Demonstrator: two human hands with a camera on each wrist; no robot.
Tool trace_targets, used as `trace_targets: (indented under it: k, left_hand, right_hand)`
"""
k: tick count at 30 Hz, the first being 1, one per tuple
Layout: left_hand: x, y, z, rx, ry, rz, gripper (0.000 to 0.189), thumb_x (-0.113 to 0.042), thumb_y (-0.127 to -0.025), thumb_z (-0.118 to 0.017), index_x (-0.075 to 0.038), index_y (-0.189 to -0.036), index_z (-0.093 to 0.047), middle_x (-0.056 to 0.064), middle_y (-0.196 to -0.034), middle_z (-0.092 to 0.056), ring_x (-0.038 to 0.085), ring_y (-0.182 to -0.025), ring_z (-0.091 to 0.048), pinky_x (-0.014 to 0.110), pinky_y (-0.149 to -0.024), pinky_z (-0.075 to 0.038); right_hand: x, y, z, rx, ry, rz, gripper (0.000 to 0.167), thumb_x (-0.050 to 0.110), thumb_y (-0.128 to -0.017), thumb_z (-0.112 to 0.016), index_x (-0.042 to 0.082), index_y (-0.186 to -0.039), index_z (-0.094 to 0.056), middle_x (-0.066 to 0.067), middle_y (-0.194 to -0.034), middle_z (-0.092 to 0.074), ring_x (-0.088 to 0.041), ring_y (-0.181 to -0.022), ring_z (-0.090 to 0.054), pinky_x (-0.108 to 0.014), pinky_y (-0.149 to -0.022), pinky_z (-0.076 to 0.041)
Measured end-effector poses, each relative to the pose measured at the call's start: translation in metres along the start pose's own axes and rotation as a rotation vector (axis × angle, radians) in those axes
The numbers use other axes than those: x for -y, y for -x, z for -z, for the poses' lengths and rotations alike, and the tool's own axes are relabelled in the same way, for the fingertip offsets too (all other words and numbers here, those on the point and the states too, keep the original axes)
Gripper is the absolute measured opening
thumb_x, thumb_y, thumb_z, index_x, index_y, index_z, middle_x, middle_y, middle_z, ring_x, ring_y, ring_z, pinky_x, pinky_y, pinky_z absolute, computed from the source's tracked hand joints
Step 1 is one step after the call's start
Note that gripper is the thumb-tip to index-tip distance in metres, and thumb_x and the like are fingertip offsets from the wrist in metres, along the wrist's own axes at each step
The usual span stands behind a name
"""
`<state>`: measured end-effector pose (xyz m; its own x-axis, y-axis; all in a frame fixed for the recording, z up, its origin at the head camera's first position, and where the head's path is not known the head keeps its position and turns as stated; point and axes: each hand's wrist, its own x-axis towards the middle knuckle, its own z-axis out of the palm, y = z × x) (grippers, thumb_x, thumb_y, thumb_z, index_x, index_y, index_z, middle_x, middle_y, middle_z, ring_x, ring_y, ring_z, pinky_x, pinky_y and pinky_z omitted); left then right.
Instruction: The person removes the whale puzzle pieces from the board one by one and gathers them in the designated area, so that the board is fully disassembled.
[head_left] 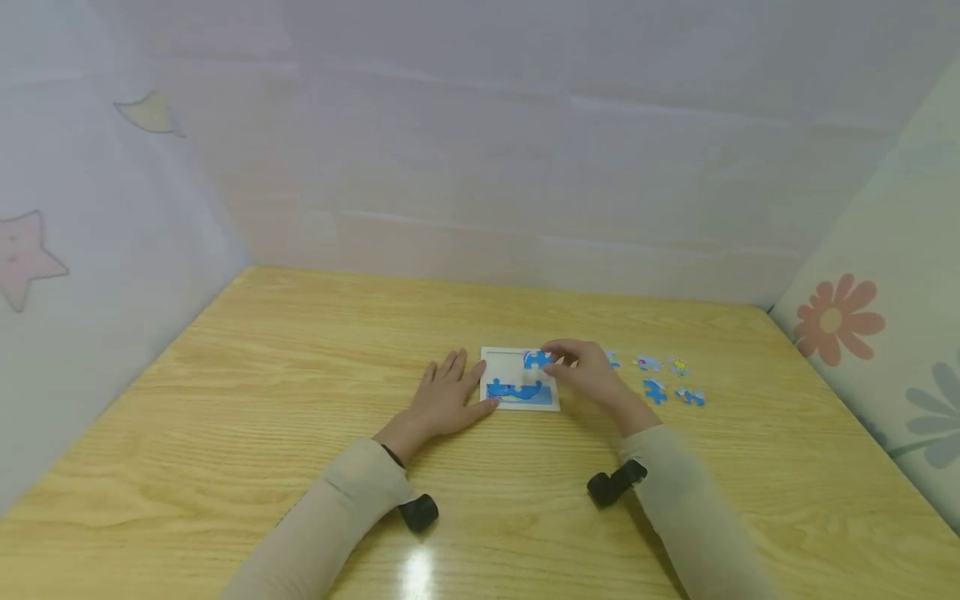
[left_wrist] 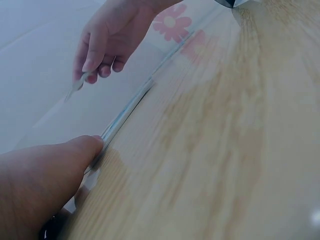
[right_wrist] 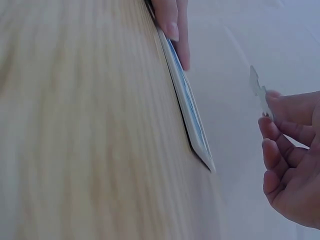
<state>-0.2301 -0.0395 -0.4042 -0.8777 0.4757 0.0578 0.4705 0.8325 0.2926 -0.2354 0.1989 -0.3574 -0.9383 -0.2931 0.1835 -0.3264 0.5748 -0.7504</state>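
Note:
Between thumb and fingertips my right hand (head_left: 588,371) pinches a blue puzzle piece (head_left: 536,360), held above the puzzle frame's upper right part. The white-edged puzzle frame (head_left: 556,400) lies flat on the table. Along its lower side sits a strip of joined blue pieces (head_left: 525,393); the upper part shows a pale base. My left hand (head_left: 444,398) lies with fingers spread at the frame's left side, its thumb resting on the lower left edge. In the right wrist view the pinched piece (right_wrist: 262,94) is seen edge-on, clear above the frame (right_wrist: 186,102).
To the right of the frame lie several loose puzzle pieces (head_left: 655,391), one with a yellow sun (head_left: 678,365). Another is partly hidden behind my right hand. The wooden table (head_left: 300,350) meets pale cloth walls at the back and sides.

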Motion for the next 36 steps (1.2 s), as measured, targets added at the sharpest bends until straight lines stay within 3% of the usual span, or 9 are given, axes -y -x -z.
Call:
trace_targets:
  k: [6,16,21,26,30,36]
  left_hand:
    - [0.000,0.000,0.000,-0.004,0.008,-0.011,0.073,-0.062,-0.083,-0.030,-0.015,-0.138,-0.022,0.018,-0.141,-0.008,0.029,-0.128,-0.002,0.048,-0.098,-0.002]
    - [0.000,0.000,0.000,-0.008,-0.007,-0.022,0.072,-0.061,-0.083,-0.030,-0.015,-0.138,-0.023,0.019,-0.140,-0.009,0.030,-0.128,-0.003,0.049,-0.097,-0.004]
    - [0.001,0.000,-0.001,-0.011,-0.005,-0.022,0.072,-0.061,-0.083,-0.030,-0.015,-0.138,-0.023,0.019,-0.141,-0.008,0.030,-0.128,-0.002,0.048,-0.098,-0.003]
    - [0.005,-0.001,-0.004,-0.038,0.043,-0.050,0.076,-0.065,-0.081,-0.026,-0.014,-0.138,-0.021,0.019,-0.141,-0.006,0.029,-0.128,0.001,0.049,-0.097,0.001]
    - [0.005,0.000,-0.004,-0.043,0.069,-0.055,0.078,-0.066,-0.080,-0.024,-0.014,-0.138,-0.021,0.019,-0.141,-0.006,0.029,-0.128,0.001,0.050,-0.097,0.002]
    - [0.001,0.001,-0.001,-0.023,0.012,-0.034,0.072,-0.061,-0.083,-0.030,-0.014,-0.138,-0.024,0.019,-0.140,-0.009,0.030,-0.128,-0.002,0.049,-0.098,-0.003]
  right_hand:
    - [-0.011,0.013,0.020,-0.036,-0.006,0.026,0.027,0.015,-0.081,-0.061,0.005,-0.106,-0.060,-0.007,-0.086,-0.056,-0.021,-0.072,-0.049,-0.032,-0.055,-0.040]
    - [-0.035,0.038,0.053,-0.068,0.003,-0.005,0.033,0.020,-0.083,-0.059,0.004,-0.111,-0.057,-0.010,-0.091,-0.054,-0.023,-0.077,-0.048,-0.034,-0.060,-0.041]
    - [-0.046,0.046,0.065,-0.083,0.026,-0.034,0.035,0.021,-0.084,-0.058,0.003,-0.113,-0.056,-0.012,-0.092,-0.053,-0.023,-0.077,-0.047,-0.032,-0.057,-0.042]
    - [-0.056,0.051,0.071,-0.080,0.019,-0.078,0.035,0.018,-0.083,-0.059,-0.001,-0.112,-0.055,-0.013,-0.090,-0.053,-0.022,-0.073,-0.047,-0.028,-0.052,-0.041]
    - [-0.063,0.054,0.072,-0.065,0.022,-0.109,0.034,0.016,-0.082,-0.060,-0.002,-0.111,-0.056,-0.012,-0.090,-0.053,-0.021,-0.076,-0.047,-0.028,-0.058,-0.041]
    - [-0.073,0.057,0.072,-0.022,-0.019,-0.161,0.037,0.020,-0.080,-0.062,-0.002,-0.110,-0.056,-0.012,-0.092,-0.051,-0.022,-0.083,-0.044,-0.026,-0.068,-0.041]
